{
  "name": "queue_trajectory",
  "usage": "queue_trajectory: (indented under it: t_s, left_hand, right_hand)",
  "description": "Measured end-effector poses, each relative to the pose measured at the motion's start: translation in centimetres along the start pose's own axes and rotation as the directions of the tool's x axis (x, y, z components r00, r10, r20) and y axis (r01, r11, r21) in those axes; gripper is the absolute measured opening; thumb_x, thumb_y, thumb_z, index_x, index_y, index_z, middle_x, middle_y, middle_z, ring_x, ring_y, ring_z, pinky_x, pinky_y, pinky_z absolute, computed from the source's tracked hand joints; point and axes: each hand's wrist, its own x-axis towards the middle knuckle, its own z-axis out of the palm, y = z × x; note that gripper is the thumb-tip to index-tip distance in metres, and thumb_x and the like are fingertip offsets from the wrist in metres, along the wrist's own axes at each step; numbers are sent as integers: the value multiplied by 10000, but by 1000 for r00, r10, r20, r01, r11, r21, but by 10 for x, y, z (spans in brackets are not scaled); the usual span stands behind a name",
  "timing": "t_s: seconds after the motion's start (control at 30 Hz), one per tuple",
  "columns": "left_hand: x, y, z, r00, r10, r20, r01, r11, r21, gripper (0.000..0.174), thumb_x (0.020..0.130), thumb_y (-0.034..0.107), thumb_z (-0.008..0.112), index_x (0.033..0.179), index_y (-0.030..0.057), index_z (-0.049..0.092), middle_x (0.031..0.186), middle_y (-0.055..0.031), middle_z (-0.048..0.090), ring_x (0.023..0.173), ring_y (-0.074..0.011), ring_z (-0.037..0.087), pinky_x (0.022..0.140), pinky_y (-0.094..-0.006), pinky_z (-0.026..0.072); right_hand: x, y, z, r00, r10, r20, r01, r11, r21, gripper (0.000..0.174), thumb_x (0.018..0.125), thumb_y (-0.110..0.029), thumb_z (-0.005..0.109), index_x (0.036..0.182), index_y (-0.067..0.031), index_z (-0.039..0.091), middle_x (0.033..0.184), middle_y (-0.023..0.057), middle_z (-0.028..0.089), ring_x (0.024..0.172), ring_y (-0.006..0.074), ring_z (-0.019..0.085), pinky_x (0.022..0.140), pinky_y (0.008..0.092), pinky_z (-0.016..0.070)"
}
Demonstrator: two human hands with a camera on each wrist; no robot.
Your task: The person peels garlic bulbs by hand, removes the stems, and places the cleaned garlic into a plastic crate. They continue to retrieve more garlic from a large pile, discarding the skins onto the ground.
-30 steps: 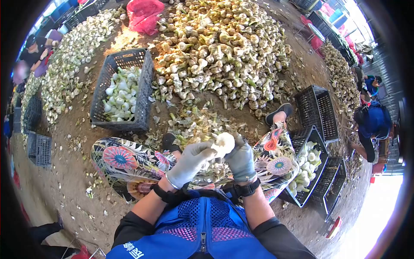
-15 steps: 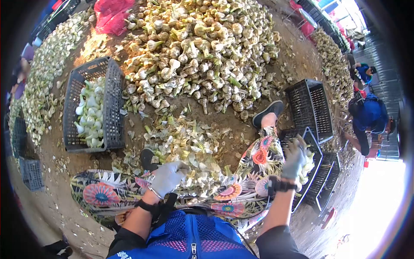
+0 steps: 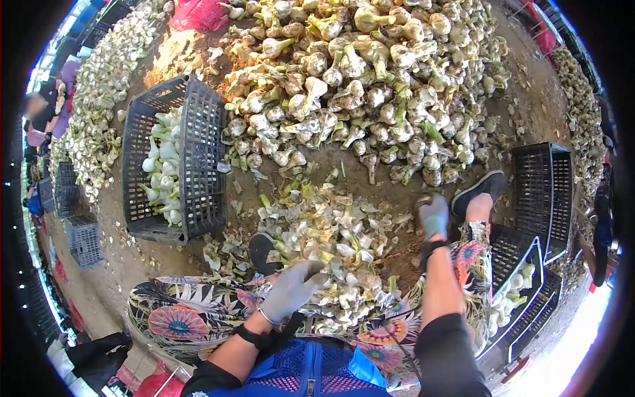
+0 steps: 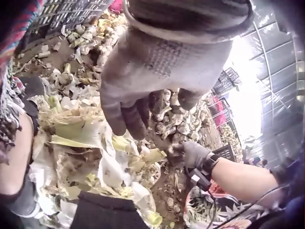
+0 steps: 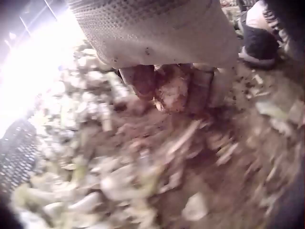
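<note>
My gloved left hand [image 3: 294,291] hovers over a heap of garlic peelings [image 3: 331,231] between the legs. Its fingers hang loosely bent, and nothing shows between them in the left wrist view. My gloved right hand [image 3: 433,215] is low beside the right shoe [image 3: 479,192], just short of the near edge of a big pile of unpeeled garlic bulbs [image 3: 397,92]. In the right wrist view its fingers [image 5: 138,81] bend down with a brownish patch among them; I cannot tell whether that is a held bulb or dirty glove.
A black crate [image 3: 202,159] of cleaned garlic stands at the left. Beside the right leg is another crate with garlic [image 3: 512,298], near a dark crate [image 3: 542,192]. More garlic [image 3: 109,106] lies heaped at the far left, near a seated person [image 3: 49,112].
A pale bulb was held between both hands; then the right hand swung to the right crate. Now it is farther forward, near the pile. The left hand stays over the peelings.
</note>
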Motion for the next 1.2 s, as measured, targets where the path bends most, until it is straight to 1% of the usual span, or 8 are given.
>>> queue_trajectory:
  t_s: [0.23, 0.33, 0.43, 0.5, 0.63, 0.8, 1.1, 1.2]
  left_hand:
    - [-6, -14, 3, 987, 74, -141, -148, 750, -645, 524, 1021, 287, 547, 1418, -30, 419, 1303, -125, 561, 1186, -193, 560, 1025, -321, 443]
    - [-38, -6, -15, 925, 243, -292, -367, 771, -520, 527, 980, 282, 601, 1364, -52, 463, 1256, -88, 573, 1136, -138, 542, 993, -311, 450]
    - [-63, -2, -18, 883, 266, -388, -425, 804, -416, 573, 896, 232, 695, 1347, -53, 484, 1257, -125, 576, 1147, -178, 546, 1003, -331, 439]
    - [-76, -1, -19, 629, 618, -471, -630, 760, 156, 606, 830, 133, 736, 1355, -36, 486, 1255, -169, 564, 1162, -260, 556, 1011, -358, 439]
    - [-92, -1, -9, 532, 703, -472, -684, 686, 250, 699, 756, 15, 752, 1389, -20, 458, 1272, -199, 541, 1196, -346, 538, 1046, -386, 418]
    - [-108, -14, -10, 749, 538, -387, -662, 614, -428, 762, 886, 183, 745, 1486, -40, 332, 1376, -171, 494, 1195, -201, 527, 1011, -332, 453]
    - [-117, -18, -25, 707, 658, -260, -694, 716, -75, 727, 984, 375, 605, 1496, -45, 305, 1418, -175, 479, 1290, -220, 491, 1091, -320, 367]
    - [-122, -21, -21, 859, 490, -152, -407, 469, -784, 593, 1033, 463, 495, 1393, -5, 441, 1264, -152, 594, 1104, -195, 603, 872, -331, 508]
  right_hand:
    - [-214, -208, -32, 826, -555, 92, 402, 697, 594, 476, 763, 62, 659, 1224, -47, 617, 1178, 162, 665, 1107, 295, 652, 962, 350, 515]
    - [-261, -235, -59, 706, -704, 77, 491, 566, 663, 751, 732, 98, 682, 1433, -37, 450, 1345, 203, 557, 1178, 305, 618, 1002, 348, 499]
    - [-268, -236, -88, 905, -230, 357, -216, 474, 854, 571, 882, -35, 710, 1405, -28, 480, 1236, 144, 637, 1071, 202, 640, 932, 330, 525]
    - [-261, -222, -70, 953, -295, 67, 97, 507, 856, 412, 933, -125, 697, 1313, -14, 585, 1079, 132, 702, 928, 158, 651, 816, 315, 539]
    - [-289, -248, -92, 900, -351, 260, 132, 786, 604, 308, 948, -221, 683, 1110, 41, 685, 868, 138, 728, 769, 154, 644, 711, 310, 514]
    - [-309, -236, -106, 864, -456, 214, 175, 670, 721, 303, 846, -33, 651, 1138, 48, 673, 883, 161, 718, 839, 181, 666, 783, 317, 519]
    - [-312, -238, -117, 822, -438, 365, -94, 528, 844, 171, 885, -85, 713, 993, 41, 672, 838, 82, 661, 776, 106, 583, 704, 268, 485]
    - [-311, -239, -116, 783, -543, 304, -14, 472, 882, 158, 913, -54, 669, 1050, 24, 683, 931, 40, 702, 788, 66, 626, 701, 230, 512]
